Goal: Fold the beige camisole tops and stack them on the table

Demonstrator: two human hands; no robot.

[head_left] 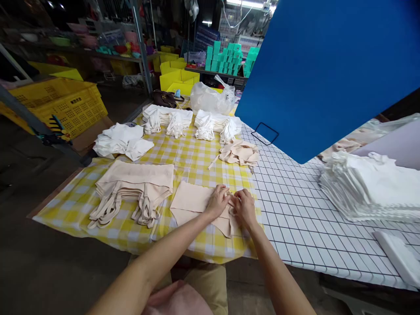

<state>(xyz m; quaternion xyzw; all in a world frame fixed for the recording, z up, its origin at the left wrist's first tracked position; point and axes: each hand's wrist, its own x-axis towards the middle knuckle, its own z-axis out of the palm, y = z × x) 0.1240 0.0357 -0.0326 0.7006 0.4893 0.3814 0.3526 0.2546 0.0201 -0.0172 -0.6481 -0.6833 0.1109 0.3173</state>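
Note:
A beige strappy top (193, 204) lies flat and folded across on the checked cloth in front of me. My left hand (218, 201) rests at its right part, fingers bent and pinched on the fabric near a strap. Close beside it, my right hand (244, 206) grips the strap at the top's right edge, the fingertips partly hidden. To the left sits a stack of beige strappy tops (138, 179), their straps hanging towards me. Beyond my hands is a crumpled heap of beige garments (239, 153).
Folded white strappy tops (170, 117) and a clear plastic bag (211, 98) lie farther back. Loose white garments (121, 140) are at left. On the right stand a big blue panel (321, 78) and a white garment stack (374, 183). A yellow crate (65, 107) is beyond the table's left edge.

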